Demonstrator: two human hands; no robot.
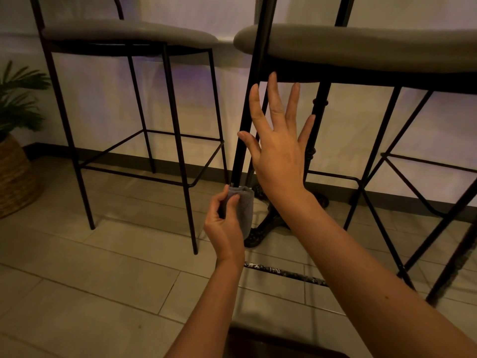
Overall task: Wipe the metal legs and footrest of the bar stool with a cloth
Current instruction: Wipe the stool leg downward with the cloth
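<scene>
Left hand (224, 223) pinches a folded grey cloth (244, 210) around the near black leg (241, 151) of the right-hand bar stool (361, 47), thumb on one side and fingers on the other, low on that leg, below the seat and well above the tiled floor (77, 293). Right hand (277, 151) is spread wide with nothing in it, its thumb just touching or nearly touching the same leg higher up; I cannot tell which.

To wipe this leg well, the cloth should wrap the whole tube, not only its front face, so the pinch wants to stay snug while it slides along the metal. Bracing the leg with the free hand above the cloth would probably stop the stool from rocking or scraping. Long strokes from under the seat down to the foot seem better than short rubs.

Below the cloth, the front footrest bar (284, 273) looks mottled and dusty, so it likely needs a firmer pass. Behind the leg stands an ornate cast table base (263, 228), close enough to catch knuckles.
</scene>
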